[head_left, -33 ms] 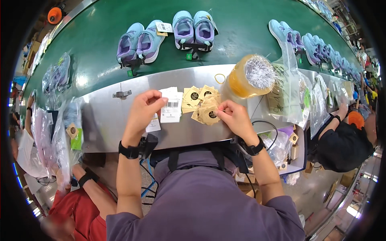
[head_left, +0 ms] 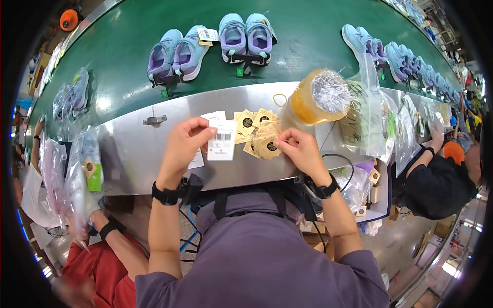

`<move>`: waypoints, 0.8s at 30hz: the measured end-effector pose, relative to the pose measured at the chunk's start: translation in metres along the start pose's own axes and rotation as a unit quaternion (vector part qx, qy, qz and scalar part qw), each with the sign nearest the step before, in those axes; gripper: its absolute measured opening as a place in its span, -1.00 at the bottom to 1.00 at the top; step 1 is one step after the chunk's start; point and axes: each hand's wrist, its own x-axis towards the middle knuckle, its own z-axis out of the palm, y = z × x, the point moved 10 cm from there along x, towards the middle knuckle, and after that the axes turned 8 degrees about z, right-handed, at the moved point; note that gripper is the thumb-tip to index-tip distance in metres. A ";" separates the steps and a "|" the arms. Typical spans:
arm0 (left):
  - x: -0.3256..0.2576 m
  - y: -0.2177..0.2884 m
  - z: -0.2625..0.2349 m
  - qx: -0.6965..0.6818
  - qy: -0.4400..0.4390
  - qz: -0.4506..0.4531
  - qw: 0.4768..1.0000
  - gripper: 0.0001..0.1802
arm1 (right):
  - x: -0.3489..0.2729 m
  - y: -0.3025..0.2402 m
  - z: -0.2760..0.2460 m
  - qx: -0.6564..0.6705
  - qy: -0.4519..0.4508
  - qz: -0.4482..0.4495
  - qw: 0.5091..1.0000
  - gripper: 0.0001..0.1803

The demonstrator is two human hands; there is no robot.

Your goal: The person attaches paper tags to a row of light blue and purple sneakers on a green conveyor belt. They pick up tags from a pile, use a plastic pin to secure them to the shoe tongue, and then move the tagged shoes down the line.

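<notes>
Between thumb and fingers, my left hand pinches a white barcode tag, held upright above the metal ledge. More white tags lie behind and beneath it. My right hand is closed in a pinch on the edge of a kraft-brown tag with a black round print, at the right side of a loose pile of such tags. A clear plastic tub packed with white tag fasteners stands just beyond my right hand.
Two pairs of light-blue and purple shoes sit on the green belt ahead. More shoes line up at the right. A rubber band lies by the tub. Plastic bags hang at the ledge. Co-workers stand either side.
My left hand has lifted the white tag slightly and shifted it right and toward me, away from the other white tags. My right hand stays nearly still at the brown tags.
</notes>
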 end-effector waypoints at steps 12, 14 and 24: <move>-0.007 -0.026 0.060 -0.229 -0.070 -0.076 0.968 -0.88 | -0.024 -0.024 -0.047 0.018 0.116 -0.087 0.989 -0.89; -0.010 -0.028 0.069 -0.292 -0.086 -0.097 0.948 -0.86 | -0.050 -0.060 -0.051 -0.094 0.161 -0.249 0.950 -0.84; -0.006 -0.014 0.108 -0.312 -0.060 -0.045 0.947 -0.86 | -0.075 -0.084 -0.056 -0.100 0.174 -0.289 0.936 -0.63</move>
